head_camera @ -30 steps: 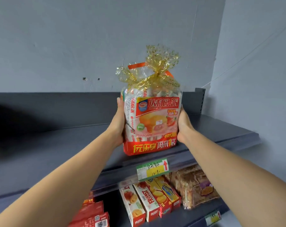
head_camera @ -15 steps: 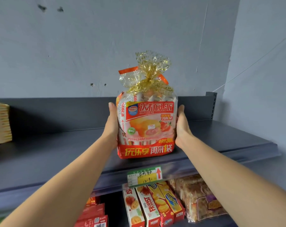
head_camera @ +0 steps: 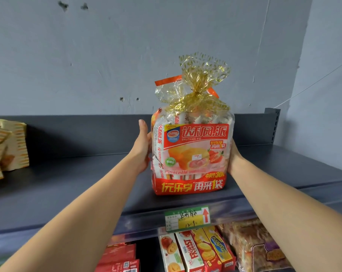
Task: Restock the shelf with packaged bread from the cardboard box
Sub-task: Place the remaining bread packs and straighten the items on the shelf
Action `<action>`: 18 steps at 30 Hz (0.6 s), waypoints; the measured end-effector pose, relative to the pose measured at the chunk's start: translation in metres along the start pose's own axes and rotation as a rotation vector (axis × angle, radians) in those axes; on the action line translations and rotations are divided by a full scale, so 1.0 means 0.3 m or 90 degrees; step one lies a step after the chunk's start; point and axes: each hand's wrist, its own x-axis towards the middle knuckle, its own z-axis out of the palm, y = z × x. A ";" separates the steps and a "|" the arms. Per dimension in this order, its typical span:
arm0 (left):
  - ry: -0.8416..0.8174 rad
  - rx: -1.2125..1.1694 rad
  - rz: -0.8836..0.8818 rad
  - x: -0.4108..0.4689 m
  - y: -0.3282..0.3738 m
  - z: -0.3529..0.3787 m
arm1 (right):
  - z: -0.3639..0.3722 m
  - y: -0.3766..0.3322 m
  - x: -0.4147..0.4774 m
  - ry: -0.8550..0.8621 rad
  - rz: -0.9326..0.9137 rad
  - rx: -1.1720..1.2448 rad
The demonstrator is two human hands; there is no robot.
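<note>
The bread bag (head_camera: pixel 191 154) is set on the top shelf (head_camera: pixel 78 183), pressed between the flat left hand (head_camera: pixel 143 148) and the right hand (head_camera: pixel 234 160), whose fingers are hidden, and is not yet let go.

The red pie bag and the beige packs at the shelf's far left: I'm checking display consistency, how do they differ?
The pie bag is red with a gold-tied top; the beige packs are cream-and-orange striped. The pie bag stands upright between the left hand and right hand; the beige packs lean, untouched. Both are on the same dark shelf.
</note>
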 end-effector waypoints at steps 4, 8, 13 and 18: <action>-0.044 -0.014 -0.010 0.014 -0.007 -0.006 | 0.012 -0.003 0.018 0.014 -0.002 -0.021; -0.084 -0.038 -0.017 0.024 -0.006 -0.002 | 0.020 -0.007 0.029 0.051 0.010 -0.046; -0.104 -0.069 -0.022 0.043 -0.015 0.008 | 0.023 -0.009 0.037 0.070 0.017 -0.079; -0.082 -0.094 -0.027 0.068 -0.017 0.012 | 0.035 -0.015 0.032 0.069 0.020 -0.082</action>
